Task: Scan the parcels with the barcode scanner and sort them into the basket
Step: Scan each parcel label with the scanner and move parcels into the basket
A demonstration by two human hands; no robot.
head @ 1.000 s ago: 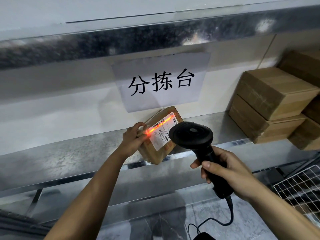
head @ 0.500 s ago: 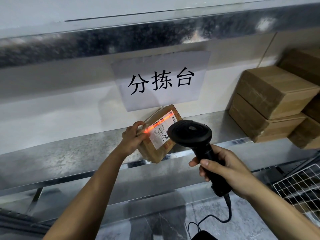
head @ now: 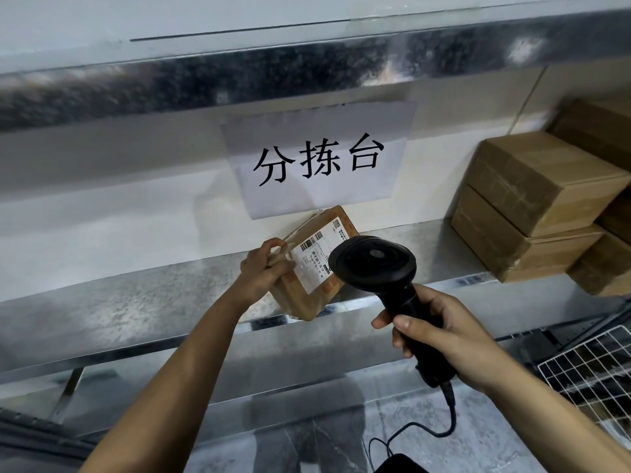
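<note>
The small brown parcel (head: 296, 295) is sitting tilted over the front edge of the metal shelf (head: 136, 302), just below the paper sign (head: 321, 158) with three black characters. Its white shipping label (head: 316, 264) is facing up toward the camera, and whether its lower corner is touching the shelf cannot be told. The left hand (head: 264, 271) is gripping the parcel by its upper left edge, the fingers curling over that edge and the thumb pressing on the labelled face just beside the label. The left forearm is reaching up and forward from the lower left. The right hand (head: 440, 339) is clamping the handle of the black barcode scanner (head: 374, 264), with its fingers wrapping fully round the handle and the thumb lying across the near side. The scanner's round head is rising above the fist and covering the parcel's right corner in this view. A black cable (head: 450, 414) is hanging from the bottom of the handle and looping down. On the right end of the shelf, cardboard boxes (head: 539, 186) are sitting stacked on one another, well apart from the parcel. Lower right, below the shelf, the white wire basket (head: 594, 373) is showing only partly, and what is lying in it cannot be made out.
</note>
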